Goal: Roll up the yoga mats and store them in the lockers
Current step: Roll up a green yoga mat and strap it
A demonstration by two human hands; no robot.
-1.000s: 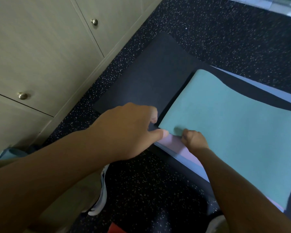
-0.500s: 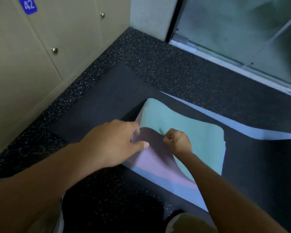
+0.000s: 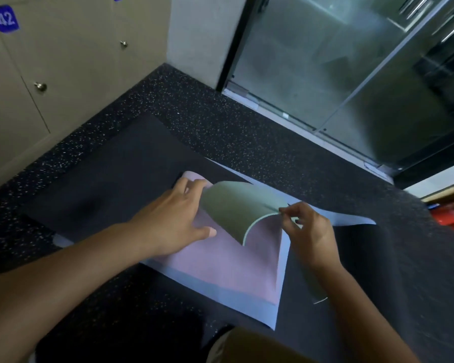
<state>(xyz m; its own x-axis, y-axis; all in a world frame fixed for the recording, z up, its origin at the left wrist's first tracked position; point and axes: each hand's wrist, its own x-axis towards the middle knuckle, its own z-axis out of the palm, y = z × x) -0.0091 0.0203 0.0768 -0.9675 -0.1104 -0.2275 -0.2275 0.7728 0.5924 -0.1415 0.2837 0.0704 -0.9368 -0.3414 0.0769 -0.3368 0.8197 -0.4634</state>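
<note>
Pinching curled green mat (image 3: 236,208) edge, right hand (image 3: 308,229).

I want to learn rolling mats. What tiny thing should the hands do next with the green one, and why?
Probably curl the green mat over further. The right hand pinches its lifted edge, which arches above the pink mat but is not yet a roll, while the left hand rests flat beside it.

Both bare forearms reach in from 6 o'clock toward 12. The left hand (image 3: 173,221) lies flat, fingers spread and straight, thumb pointing to 3 o'clock. The right hand (image 3: 308,229) is raised, thumb and forefinger pinched together, remaining fingers curled.
</note>
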